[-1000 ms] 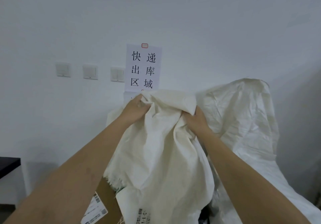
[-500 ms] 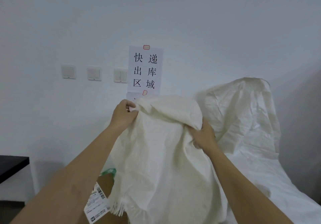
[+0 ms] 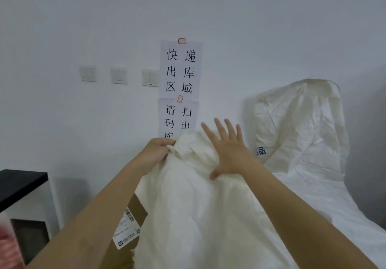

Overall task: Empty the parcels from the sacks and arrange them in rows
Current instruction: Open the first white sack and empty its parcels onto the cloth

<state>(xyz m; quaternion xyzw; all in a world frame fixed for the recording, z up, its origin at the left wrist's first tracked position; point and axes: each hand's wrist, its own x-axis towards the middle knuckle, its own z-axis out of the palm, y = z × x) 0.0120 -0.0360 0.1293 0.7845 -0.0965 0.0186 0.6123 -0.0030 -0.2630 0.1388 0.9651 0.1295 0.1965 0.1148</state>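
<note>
A cream woven sack [image 3: 188, 210] hangs upside down in front of me. My left hand [image 3: 157, 153] grips a bunched corner of its top. My right hand [image 3: 228, 150] lies flat on the cloth beside it, fingers spread and straight. A brown cardboard parcel [image 3: 135, 210] with a white shipping label [image 3: 126, 231] sticks out from under the sack's frayed lower left edge. What else the sack holds is hidden.
A second white sack [image 3: 302, 135] stands slumped against the wall at right, its cloth spreading toward me. A black-topped white cabinet [image 3: 23, 183] stands at lower left. Paper signs [image 3: 180, 70] and three wall switches [image 3: 119, 74] are on the wall.
The sack has dropped lower, uncovering a second paper sign. My right hand has let go of the cloth and spread flat on it. More of the cardboard parcel shows.
</note>
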